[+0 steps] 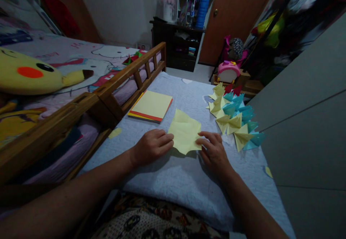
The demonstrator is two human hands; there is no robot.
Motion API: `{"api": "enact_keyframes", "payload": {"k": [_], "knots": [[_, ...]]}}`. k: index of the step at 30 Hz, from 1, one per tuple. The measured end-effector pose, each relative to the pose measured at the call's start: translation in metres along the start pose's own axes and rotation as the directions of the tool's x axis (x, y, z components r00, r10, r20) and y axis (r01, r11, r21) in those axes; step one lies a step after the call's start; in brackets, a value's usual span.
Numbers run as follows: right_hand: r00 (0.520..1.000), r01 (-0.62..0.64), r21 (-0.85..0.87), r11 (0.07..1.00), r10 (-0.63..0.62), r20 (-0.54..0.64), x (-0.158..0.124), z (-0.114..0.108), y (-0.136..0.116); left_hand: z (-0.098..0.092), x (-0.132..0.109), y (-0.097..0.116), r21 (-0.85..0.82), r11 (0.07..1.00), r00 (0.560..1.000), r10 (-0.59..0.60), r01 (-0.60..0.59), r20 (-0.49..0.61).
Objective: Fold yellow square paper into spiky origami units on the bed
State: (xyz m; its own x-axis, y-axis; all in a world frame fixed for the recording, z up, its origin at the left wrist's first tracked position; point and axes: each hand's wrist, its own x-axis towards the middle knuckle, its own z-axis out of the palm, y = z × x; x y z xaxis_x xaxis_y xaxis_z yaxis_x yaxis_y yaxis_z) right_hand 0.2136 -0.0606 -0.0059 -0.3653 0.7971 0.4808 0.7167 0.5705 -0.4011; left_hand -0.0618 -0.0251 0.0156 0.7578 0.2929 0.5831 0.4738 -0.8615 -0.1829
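Observation:
A creased sheet of pale yellow paper is held between my two hands, just over the cloth-covered table. My left hand pinches its left edge, the fingers curled and the thumb mostly hidden. On the opposite edge, my right hand grips the paper between thumb and fingers. The sheet bows upward, with fold lines across it and its near edge pointed.
A stack of coloured paper lies at the back left of the table. Several folded paper shapes in yellow, blue and red line the right side. A wooden bed rail borders the left, a pale cabinet the right.

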Motion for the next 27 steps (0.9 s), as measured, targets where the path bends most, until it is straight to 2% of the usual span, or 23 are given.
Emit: {"api": "enact_keyframes", "payload": {"k": [4,7,10,14,17,19,22,27], "knots": [[0.992,0.097,0.032,0.995,-0.099,0.083,-0.002,-0.001,-0.009,-0.002,0.009,0.005,0.099,0.995,0.999,-0.013,0.009,0.039],[0.983,0.15,0.021,0.989,-0.151,0.104,-0.004,-0.001,-0.012,0.0,0.014,0.012,0.121,0.992,0.997,-0.034,0.025,0.071],[0.979,0.196,-0.021,0.98,-0.195,0.059,-0.007,-0.002,-0.011,0.001,0.016,0.019,0.134,0.99,0.995,-0.058,0.047,0.079],[0.976,0.217,-0.028,0.976,-0.218,-0.027,-0.01,-0.005,-0.009,0.0,0.015,0.026,0.125,0.99,0.997,-0.073,0.069,0.029],[0.983,0.177,-0.002,0.984,-0.177,-0.047,-0.011,-0.005,-0.007,0.001,0.014,0.027,0.073,0.996,0.998,-0.056,0.056,-0.002],[0.994,0.108,0.02,0.994,-0.107,-0.035,-0.011,-0.003,-0.005,0.004,0.013,0.027,-0.004,0.999,0.998,-0.05,0.05,0.026],[1.0,0.011,0.047,0.999,-0.012,0.014,-0.011,0.001,0.0,0.012,0.01,0.028,-0.116,0.99,0.99,-0.071,0.086,0.122],[0.992,-0.098,0.045,0.994,0.094,0.08,-0.014,0.004,0.008,0.017,0.007,0.032,-0.215,0.955,0.947,-0.134,0.202,0.291]]}}
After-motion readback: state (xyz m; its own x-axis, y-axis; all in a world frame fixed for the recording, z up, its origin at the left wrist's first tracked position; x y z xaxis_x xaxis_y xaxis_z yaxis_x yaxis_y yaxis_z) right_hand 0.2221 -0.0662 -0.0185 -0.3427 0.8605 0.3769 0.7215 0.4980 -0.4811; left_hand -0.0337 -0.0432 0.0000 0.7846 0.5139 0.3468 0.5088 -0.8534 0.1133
